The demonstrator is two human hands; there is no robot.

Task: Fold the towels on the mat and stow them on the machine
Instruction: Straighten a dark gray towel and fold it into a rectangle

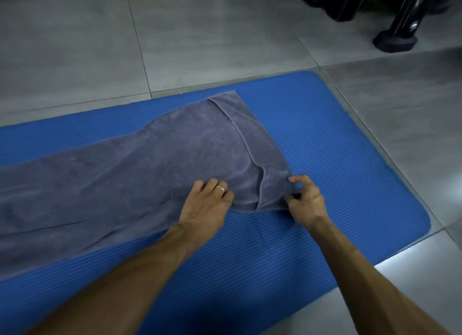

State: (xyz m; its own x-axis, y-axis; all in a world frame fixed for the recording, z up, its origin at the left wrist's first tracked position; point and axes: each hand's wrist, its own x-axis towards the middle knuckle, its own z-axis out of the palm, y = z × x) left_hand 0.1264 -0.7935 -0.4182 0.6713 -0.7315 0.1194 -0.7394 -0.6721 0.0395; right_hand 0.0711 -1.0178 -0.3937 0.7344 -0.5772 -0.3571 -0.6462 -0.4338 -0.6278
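Pinching the grey towel's [140, 174] near-right corner, the right hand [306, 199] grips cloth while the left hand [207, 202] presses flat, fingers relaxed. Towel lies along the blue mat [325, 139]; a loose pinch could let the narrow fold spring open.

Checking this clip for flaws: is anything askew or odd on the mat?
Nothing damaged or spilled. The grey terry towel lies slantwise across the blue ribbed foam mat, its right end turned over unevenly. The right hand pinches that corner; the left hand rests on the cloth.
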